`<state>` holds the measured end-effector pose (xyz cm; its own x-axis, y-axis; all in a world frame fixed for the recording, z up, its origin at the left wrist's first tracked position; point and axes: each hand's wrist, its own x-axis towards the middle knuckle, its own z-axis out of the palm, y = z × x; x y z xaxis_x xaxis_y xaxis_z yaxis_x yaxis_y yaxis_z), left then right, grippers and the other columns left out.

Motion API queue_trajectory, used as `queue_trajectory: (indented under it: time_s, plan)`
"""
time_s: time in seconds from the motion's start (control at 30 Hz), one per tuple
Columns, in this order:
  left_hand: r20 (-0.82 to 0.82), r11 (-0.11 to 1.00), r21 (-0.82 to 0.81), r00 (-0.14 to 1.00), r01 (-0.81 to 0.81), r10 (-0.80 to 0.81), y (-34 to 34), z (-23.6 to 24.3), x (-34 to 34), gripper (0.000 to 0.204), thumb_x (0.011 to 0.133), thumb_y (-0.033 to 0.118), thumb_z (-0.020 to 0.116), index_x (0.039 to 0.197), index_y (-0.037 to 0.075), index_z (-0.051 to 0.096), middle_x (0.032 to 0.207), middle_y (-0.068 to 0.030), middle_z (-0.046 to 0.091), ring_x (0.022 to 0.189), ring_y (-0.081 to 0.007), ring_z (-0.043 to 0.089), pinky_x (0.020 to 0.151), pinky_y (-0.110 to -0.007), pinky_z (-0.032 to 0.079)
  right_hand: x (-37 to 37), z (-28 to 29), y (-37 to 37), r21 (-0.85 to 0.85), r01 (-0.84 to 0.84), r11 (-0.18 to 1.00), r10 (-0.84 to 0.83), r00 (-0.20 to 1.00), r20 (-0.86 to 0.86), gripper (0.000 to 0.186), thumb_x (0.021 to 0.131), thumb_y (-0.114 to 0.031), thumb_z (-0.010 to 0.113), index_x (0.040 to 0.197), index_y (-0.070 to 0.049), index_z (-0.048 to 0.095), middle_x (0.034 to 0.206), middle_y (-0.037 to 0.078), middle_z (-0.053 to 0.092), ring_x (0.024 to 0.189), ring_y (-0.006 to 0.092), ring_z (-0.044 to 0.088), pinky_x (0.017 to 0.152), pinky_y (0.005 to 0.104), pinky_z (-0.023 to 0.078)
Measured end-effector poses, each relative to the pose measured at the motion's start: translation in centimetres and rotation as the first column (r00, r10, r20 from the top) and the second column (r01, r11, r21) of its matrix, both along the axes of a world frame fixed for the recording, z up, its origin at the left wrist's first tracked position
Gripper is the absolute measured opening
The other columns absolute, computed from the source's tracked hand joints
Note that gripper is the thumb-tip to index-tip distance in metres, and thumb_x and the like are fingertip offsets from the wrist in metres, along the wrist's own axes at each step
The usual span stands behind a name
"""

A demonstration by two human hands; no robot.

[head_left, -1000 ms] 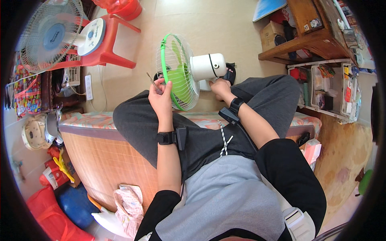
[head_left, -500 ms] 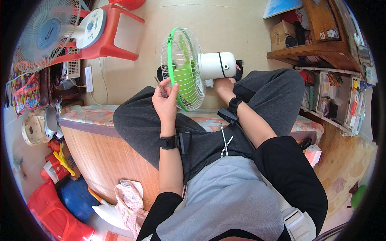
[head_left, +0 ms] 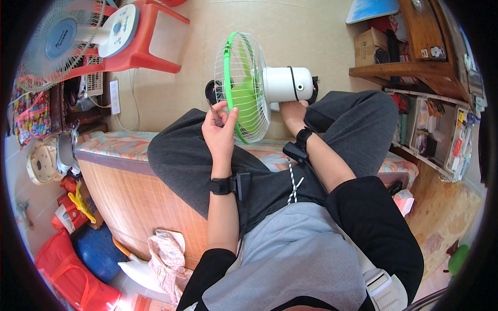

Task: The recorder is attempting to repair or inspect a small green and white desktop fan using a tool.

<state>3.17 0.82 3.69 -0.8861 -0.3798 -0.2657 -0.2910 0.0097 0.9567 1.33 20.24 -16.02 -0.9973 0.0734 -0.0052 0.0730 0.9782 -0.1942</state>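
A small electric fan with a green rim, green blades and a white motor housing is held on its side above my lap, its wire guard facing left. My left hand is closed at the near part of the green rim, thumb against it. Between its fingers sits a slim screwdriver, its thin shaft pointing away from me. Beneath the white housing, my right hand grips the fan from below, and the housing hides most of its fingers.
A red plastic stool with a second, blue-and-white fan stands at far left, beside a white power strip. At right are a wooden cabinet and a white shelf rack. I sit on a wooden-slatted seat.
The fan and both hands have shifted slightly to the right. Both hands keep their hold, and the screwdriver remains in the left hand.
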Motion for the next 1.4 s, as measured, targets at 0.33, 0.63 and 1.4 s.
queue_trajectory:
  time_s: [0.33, 0.63, 1.4]
  plan:
    - [0.008, 1.0, -0.009, 1.0, 0.003, -0.003, 0.1, 0.3, -0.1, 0.017, 0.078, 0.004, 0.067, 0.094, 0.0, 0.059, 0.062, 0.0088, 0.036, 0.055, -0.0008, 0.032, 0.051, -0.016, 0.027, 0.2, -1.5, 0.3, -0.067, 0.028, 0.997, -0.021, 0.995, 0.097, 0.019, 0.076, -0.024, 0.053, 0.07, -0.012, 0.066, 0.065, 0.01, 0.063, 0.057, 0.0321, 0.06, 0.055, 0.0462, 0.044]
    - [0.003, 0.999, -0.042, 1.0, 0.012, -0.012, 0.1, 0.2, -0.2, 0.017, 0.077, 0.004, 0.068, 0.092, 0.001, 0.061, 0.062, 0.0086, 0.036, 0.056, -0.0013, 0.033, 0.052, -0.017, 0.027, -0.7, 2.4, 0.6, -0.13, -0.058, 0.99, 0.089, 0.965, 0.246, 0.03, 0.083, -0.021, 0.044, 0.106, -0.008, 0.06, 0.101, 0.022, 0.061, 0.089, 0.0359, 0.06, 0.072, 0.045, 0.047]
    - [-0.017, 0.997, -0.075, 0.999, -0.029, 0.028, 0.3, 0.4, -1.0, 0.016, 0.079, 0.005, 0.067, 0.092, 0.0, 0.059, 0.061, 0.0086, 0.034, 0.056, -0.0012, 0.032, 0.051, -0.017, 0.027, -0.6, -2.2, 0.9, -0.333, 0.262, 0.906, -0.132, 0.922, 0.364, 0.032, 0.082, -0.028, 0.053, 0.107, -0.01, 0.061, 0.103, 0.017, 0.062, 0.1, 0.0338, 0.056, 0.083, 0.0421, 0.044]
